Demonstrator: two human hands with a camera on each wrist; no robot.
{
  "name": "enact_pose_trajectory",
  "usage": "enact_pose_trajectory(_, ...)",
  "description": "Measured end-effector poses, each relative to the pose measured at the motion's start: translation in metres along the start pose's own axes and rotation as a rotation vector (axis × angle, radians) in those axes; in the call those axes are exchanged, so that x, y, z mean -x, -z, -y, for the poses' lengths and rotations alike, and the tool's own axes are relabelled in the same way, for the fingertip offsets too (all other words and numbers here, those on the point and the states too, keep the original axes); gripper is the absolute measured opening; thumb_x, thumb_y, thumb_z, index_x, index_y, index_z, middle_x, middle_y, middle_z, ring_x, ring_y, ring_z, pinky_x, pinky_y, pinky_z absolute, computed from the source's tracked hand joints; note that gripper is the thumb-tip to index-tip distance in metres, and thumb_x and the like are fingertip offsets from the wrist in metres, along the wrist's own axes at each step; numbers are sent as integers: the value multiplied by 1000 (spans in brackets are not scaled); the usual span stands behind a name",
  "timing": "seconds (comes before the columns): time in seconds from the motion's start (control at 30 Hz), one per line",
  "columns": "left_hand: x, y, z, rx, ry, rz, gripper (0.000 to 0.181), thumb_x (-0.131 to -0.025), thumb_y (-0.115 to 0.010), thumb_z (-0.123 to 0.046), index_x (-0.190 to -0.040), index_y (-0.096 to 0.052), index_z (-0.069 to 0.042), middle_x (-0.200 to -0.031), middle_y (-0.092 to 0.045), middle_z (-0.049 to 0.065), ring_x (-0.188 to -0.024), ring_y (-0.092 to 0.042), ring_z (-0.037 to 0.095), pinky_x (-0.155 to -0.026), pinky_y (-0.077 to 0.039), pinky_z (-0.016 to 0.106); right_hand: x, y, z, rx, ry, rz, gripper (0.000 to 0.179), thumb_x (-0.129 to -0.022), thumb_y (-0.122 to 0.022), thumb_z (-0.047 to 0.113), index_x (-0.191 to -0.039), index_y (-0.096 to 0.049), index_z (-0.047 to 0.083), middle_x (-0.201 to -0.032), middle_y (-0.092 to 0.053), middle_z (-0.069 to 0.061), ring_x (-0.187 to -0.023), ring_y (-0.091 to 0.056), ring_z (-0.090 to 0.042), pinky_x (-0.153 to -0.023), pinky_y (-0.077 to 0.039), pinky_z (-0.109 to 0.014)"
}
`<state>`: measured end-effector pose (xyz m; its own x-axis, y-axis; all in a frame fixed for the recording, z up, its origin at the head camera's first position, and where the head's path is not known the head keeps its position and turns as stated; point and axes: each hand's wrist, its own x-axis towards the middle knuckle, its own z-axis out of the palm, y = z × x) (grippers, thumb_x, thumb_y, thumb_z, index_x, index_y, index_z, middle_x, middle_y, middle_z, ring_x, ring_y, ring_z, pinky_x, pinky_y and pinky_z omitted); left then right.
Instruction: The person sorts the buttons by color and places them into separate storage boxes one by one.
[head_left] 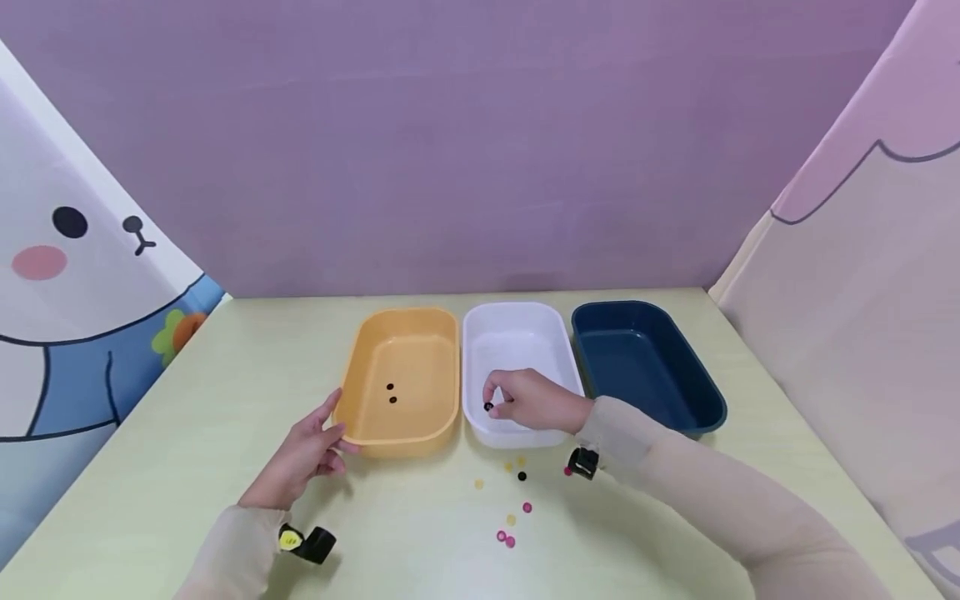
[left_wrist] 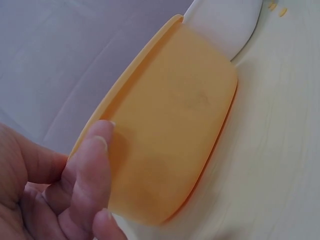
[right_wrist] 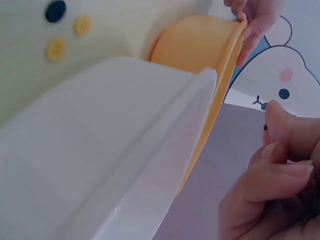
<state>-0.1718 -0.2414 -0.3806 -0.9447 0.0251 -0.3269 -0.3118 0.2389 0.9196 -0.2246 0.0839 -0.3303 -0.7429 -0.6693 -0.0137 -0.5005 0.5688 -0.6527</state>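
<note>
My left hand (head_left: 303, 454) grips the near left corner of the orange bin (head_left: 405, 447); in the left wrist view its fingers (left_wrist: 92, 165) lie against the outer wall at the rim. Two small black buttons (head_left: 392, 400) lie on that bin's floor. Over the white bin (head_left: 517, 343), my right hand (head_left: 536, 402) pinches a black button (head_left: 488, 407) between thumb and forefinger. In the right wrist view the curled fingers (right_wrist: 270, 185) mostly hide what they hold.
A dark blue bin (head_left: 637, 367) stands right of the white one. Before the bins lie loose buttons: one black (head_left: 522, 476), several yellow (head_left: 479, 484) and several pink (head_left: 527, 507). A purple fabric wall (head_left: 480, 167) rises behind the table (head_left: 405, 533), with printed cloth at both sides.
</note>
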Motion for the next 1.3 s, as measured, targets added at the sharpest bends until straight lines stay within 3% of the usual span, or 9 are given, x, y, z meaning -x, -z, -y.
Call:
enact_pose_trajectory(0.27,1,2,1,26,8,-10,63,-103,-37,-9,-155,-4,-17,-72,-68,0,-49,-55,9,-53,-46,23,-36,-4,9,45,-78,-1,9,-89,-67,6,-95,-60,8,-60,-40,0,-57,-40,-12,-59,-36,-23)
enact_pose_trajectory(0.53,3,2,3,33,5,-23,63,-103,-38,-8,-155,-4,-18,-69,-67,-1,-48,-55,9,-53,-46,23,-67,-16,20,136,-38,22,9,-89,-67,6,-94,-61,9,-78,-60,-2,-73,-50,-16,-73,-42,-28)
enact_pose_trajectory(0.77,2,2,4,46,-7,-16,64,-102,-39,-8,-155,-4,-17,-69,-67,-1,-47,-54,9,-51,-46,23,-88,-28,35,139,-99,113,7,-92,-65,9,-96,-59,10,-86,-60,-2,-68,-51,-14,-64,-44,-25)
enact_pose_trajectory(0.87,1,2,3,44,-6,-27,63,-103,-39,-8,-155,-5,-18,-69,-67,-1,-46,-54,9,-50,-46,23,-99,-28,43,184,-65,118,7,-91,-65,9,-95,-59,9,-90,-62,-4,-67,-52,-14,-64,-45,-24)
enact_pose_trajectory(1.03,-2,-3,1,31,5,-30,63,-103,-39,-8,-156,-6,-17,-69,-67,0,-46,-54,10,-50,-45,24,-117,-24,49,125,-95,117,8,-93,-63,10,-98,-58,7,-100,-61,-9,-52,-49,-13,-50,-46,-23)
enact_pose_trajectory(1.17,-5,-6,-2,38,-16,2,63,-102,-39,-9,-155,-6,-16,-71,-68,2,-47,-54,10,-50,-46,25,-128,-19,53,115,-140,110,9,-94,-62,11,-101,-58,6,-102,-60,-9,-55,-48,-13,-49,-44,-22)
enact_pose_trajectory(1.3,-2,-3,-3,33,-23,-13,63,-102,-41,-8,-155,-8,-15,-71,-68,3,-46,-54,9,-50,-47,25,-142,-17,59,147,-108,128,12,-94,-62,13,-104,-58,7,-102,-59,-7,-63,-49,-14,-51,-46,-22)
